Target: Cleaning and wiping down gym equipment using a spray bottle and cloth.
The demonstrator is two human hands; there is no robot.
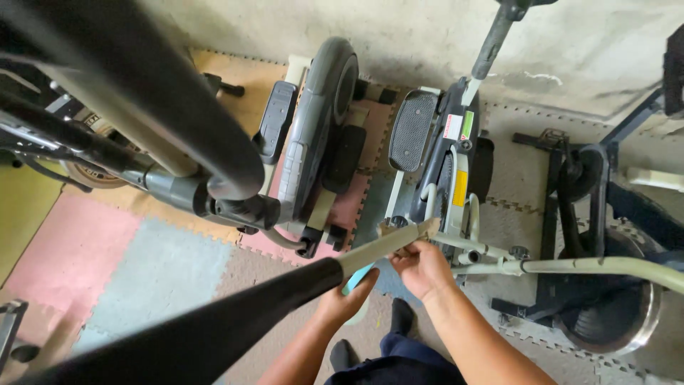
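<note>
handlebar slants up-right; right hand grips its tip, left hand holds underneath.

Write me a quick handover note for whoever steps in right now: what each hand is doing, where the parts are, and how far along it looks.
Left hand: wrapped around a light blue tool, under the long handlebar. What the tool is cannot be made out.
Right hand: fingers at the cream end of the handlebar, where it meets the joint on the right-hand elliptical trainer.
Handlebar: tilted, black foam grip toward the camera, cream end by the joint.
A second curved cream bar runs off to the right.
Done: handlebar end brought up to the joint.
Left: whether it is fastened cannot be seen; check the joint.
</note>
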